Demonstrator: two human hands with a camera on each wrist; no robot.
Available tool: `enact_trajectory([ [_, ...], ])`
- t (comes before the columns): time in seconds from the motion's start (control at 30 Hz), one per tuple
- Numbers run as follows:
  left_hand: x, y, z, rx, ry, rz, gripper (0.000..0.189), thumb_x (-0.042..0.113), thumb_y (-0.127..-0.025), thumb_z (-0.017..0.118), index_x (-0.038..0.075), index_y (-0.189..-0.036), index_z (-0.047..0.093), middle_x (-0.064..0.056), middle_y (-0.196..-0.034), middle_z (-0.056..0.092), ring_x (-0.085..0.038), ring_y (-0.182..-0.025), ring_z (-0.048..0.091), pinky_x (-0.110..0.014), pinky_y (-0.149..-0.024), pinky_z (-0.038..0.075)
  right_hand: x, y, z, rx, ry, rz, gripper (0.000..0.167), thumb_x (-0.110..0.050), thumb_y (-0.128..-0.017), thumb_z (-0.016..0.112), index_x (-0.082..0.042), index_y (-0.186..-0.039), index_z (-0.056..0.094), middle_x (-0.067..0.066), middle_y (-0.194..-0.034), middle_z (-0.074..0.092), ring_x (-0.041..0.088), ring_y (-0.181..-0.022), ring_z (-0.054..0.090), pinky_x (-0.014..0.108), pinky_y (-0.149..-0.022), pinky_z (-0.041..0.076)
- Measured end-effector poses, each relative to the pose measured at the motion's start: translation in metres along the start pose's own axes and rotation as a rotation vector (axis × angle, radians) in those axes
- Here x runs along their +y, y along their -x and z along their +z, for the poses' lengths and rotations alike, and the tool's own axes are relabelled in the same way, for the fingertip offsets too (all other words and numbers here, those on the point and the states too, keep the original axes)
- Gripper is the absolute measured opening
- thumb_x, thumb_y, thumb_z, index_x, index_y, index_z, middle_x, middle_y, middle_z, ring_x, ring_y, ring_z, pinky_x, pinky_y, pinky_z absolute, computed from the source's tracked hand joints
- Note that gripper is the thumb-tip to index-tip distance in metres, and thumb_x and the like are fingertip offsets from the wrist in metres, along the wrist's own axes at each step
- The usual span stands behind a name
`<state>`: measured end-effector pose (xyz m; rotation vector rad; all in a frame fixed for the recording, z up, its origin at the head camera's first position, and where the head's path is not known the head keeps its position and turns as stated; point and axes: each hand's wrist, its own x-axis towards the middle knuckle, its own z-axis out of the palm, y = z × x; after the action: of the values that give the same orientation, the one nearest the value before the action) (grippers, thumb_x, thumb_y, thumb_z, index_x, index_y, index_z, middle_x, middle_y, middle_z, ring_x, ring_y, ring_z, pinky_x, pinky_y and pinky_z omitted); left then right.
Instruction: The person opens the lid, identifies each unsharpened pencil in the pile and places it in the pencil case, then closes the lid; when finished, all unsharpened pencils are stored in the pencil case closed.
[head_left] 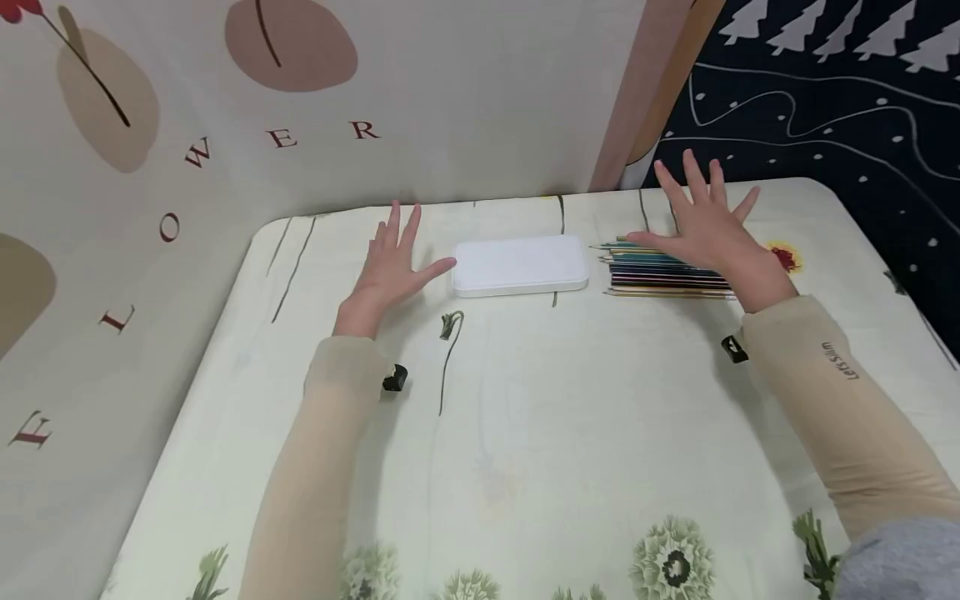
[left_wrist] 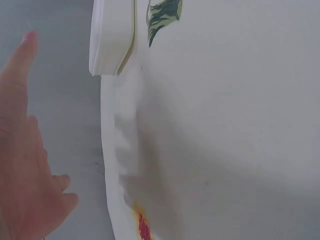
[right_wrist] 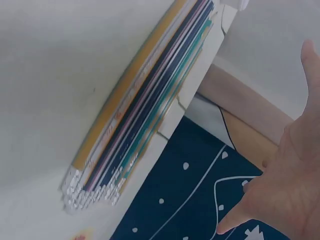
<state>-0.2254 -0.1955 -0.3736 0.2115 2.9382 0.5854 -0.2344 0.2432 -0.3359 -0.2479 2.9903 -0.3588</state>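
Observation:
A white rounded case (head_left: 521,267) lies flat near the table's far edge; one end of the case (left_wrist: 114,35) shows at the top of the left wrist view. To its right lies a row of several coloured pencils (head_left: 667,279), side by side, seen larger as pencils (right_wrist: 140,100) in the right wrist view. My left hand (head_left: 388,265) hovers left of the case, fingers spread, thumb towards its near corner. My right hand (head_left: 705,221) is raised over the pencils with fingers spread wide, hiding some of them. Neither hand holds anything.
A pale cloth printed with flowers covers the table (head_left: 525,417). Behind it hangs a light curtain (head_left: 480,108) with printed letters. A dark cloth (head_left: 825,125) with white trees hangs at the back right. Small black devices sit at both wrists.

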Motion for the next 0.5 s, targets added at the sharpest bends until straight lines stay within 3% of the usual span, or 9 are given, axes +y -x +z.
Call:
enact_trajectory([
  [0.23, 0.005, -0.002, 0.009, -0.056, 0.124, 0.006, 0.104, 0.074, -0.087, 0.053, 0.039, -0.156, -0.017, 0.01, -0.164, -0.028, -0.03, -0.157, -0.005, -0.059, -0.125, 0.016, -0.002, 0.003, 0.005, -0.019, -0.038, -0.011, 0.113, -0.087, -0.082, 0.042, -0.026, -0.159, -0.014, 0.006, -0.163, -0.03, 0.044, -0.15, -0.024, 0.085, -0.1, -0.019],
  [0.37, 0.006, -0.002, 0.013, -0.1, 0.179, 0.015, 0.104, 0.074, -0.087, 0.053, 0.042, -0.155, -0.018, 0.01, -0.166, -0.023, -0.027, -0.158, -0.004, -0.06, -0.124, 0.016, -0.005, 0.002, 0.01, -0.023, -0.061, -0.015, 0.114, -0.086, -0.082, 0.045, -0.027, -0.159, -0.015, 0.004, -0.163, -0.031, 0.041, -0.151, -0.025, 0.084, -0.102, -0.02],
  [0.5, 0.003, -0.001, 0.017, -0.1, 0.203, 0.021, 0.104, 0.07, -0.088, 0.056, 0.037, -0.158, -0.013, 0.003, -0.169, -0.012, -0.025, -0.158, -0.002, -0.057, -0.126, 0.015, -0.012, -0.001, 0.015, -0.033, -0.075, -0.047, 0.112, -0.084, -0.083, 0.045, -0.027, -0.159, -0.014, 0.003, -0.163, -0.03, 0.037, -0.152, -0.025, 0.082, -0.103, -0.02],
])
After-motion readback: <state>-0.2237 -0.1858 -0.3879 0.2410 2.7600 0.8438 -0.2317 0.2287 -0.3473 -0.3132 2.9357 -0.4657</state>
